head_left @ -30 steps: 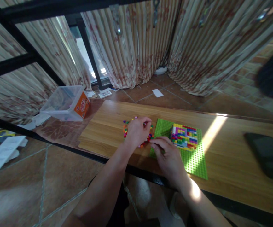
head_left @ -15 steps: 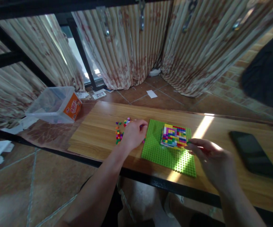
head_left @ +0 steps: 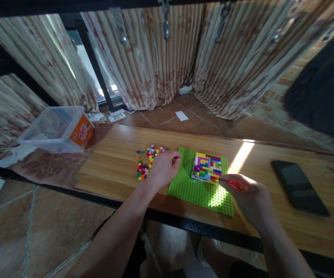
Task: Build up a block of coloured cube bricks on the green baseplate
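Observation:
A block of small multicoloured building bricks [head_left: 206, 166] stands on a green studded baseplate [head_left: 196, 193]. My right hand [head_left: 246, 193] is closed in a pinch at the block's front right corner. A small brick that looks dark green [head_left: 221, 179] shows at its fingertips, partly hidden; I cannot tell whether it touches the block. My left hand [head_left: 164, 166] hovers by the plate's left edge with thumb and fingers pinched together; what they hold, if anything, is hidden. Loose coloured bricks [head_left: 140, 170] lie beside and partly behind that hand on the wooden table.
A dark phone [head_left: 300, 187] lies on the right of the wooden table [head_left: 106, 166]. On the floor at the left stands a clear plastic bin [head_left: 54, 131] with an orange label. Curtains [head_left: 152, 61] hang beyond the table, and a dark shape [head_left: 320, 92] fills the upper right.
The view has shifted, so the scene sits further left. My left hand has moved right relative to the loose bricks, uncovering more of them. My right hand stays at the block's corner.

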`<state>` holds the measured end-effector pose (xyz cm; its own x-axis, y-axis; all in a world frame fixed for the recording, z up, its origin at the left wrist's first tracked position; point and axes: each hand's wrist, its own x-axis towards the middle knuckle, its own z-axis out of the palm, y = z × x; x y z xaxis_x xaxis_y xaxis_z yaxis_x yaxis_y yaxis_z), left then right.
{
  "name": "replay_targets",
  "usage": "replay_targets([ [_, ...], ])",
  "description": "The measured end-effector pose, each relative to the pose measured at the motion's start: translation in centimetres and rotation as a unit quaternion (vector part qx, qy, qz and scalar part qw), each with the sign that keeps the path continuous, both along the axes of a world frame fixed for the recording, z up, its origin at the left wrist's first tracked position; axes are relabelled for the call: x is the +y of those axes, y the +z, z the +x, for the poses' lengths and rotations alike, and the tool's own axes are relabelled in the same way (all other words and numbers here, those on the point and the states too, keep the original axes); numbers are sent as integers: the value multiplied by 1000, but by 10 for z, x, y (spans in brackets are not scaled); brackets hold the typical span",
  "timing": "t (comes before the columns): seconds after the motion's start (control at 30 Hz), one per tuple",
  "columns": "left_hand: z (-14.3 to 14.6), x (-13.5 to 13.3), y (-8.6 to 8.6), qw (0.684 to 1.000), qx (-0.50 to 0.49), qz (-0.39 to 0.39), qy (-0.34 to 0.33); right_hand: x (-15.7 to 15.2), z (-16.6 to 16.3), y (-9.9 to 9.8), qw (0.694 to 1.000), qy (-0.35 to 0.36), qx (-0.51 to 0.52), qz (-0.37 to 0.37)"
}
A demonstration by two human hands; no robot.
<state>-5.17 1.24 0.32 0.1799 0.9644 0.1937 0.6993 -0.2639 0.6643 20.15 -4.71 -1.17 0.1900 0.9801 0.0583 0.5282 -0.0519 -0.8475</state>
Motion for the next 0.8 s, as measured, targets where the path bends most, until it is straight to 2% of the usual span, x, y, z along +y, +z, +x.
replay_targets([
  [0.3,8,-6,-4,1000,-2,5,-20,3,6,-4,999,28,-25,17],
  [0.57,26,-16,-5,998,-15,-19,-54,1,1,1,1000,-6,-25,-10],
  [0.8,32,-17,-10,997,-26,-34,-63,5,1,-4,1000,-5,-13,16],
])
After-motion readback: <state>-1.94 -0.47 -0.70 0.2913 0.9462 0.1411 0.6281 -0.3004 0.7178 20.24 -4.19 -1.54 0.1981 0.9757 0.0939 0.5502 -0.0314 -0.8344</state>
